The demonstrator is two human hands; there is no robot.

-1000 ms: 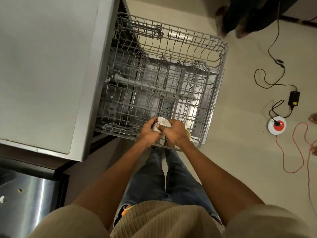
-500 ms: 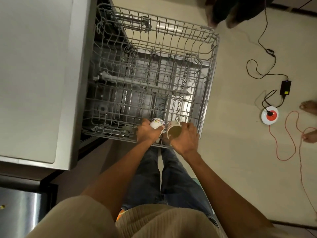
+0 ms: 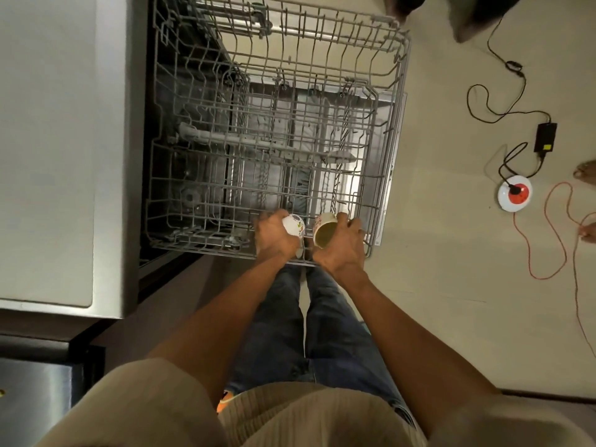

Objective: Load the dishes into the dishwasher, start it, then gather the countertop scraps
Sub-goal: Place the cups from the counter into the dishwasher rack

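Two cups are in hand, one each. The left hand point(image 3: 275, 237) curls round a white cup point(image 3: 294, 224) with a coloured pattern, tipped so its base shows; the right hand point(image 3: 342, 248) grips a pale mug point(image 3: 325, 233) by its side, mouth turned toward the person, inside bare as far as can be seen. The two cups sit just beside each other, apart by a narrow gap, and both hover over the near edge of the rack point(image 3: 392, 101); whether either touches the wire I cannot tell.

The rack is pulled out over the open dishwasher door point(image 3: 387, 162); through its wires a lower rack and a spray arm point(image 3: 258, 144) show, and no other dishes are visible in either rack. To the left lies the desk point(image 3: 48, 156), bare grey where it shows; no scraps are in view there. On the floor point(image 3: 451, 285) to the right run a black cable point(image 3: 496, 91), an adapter point(image 3: 545, 137), a round socket point(image 3: 514, 191) and an orange cord point(image 3: 548, 253).

By my reading the loading has barely begun: these look like the first pieces to go in; both cups still need seating among the tines, any further dishes follow, then the rack and door must close, the machine be started, and the scraps gathered.
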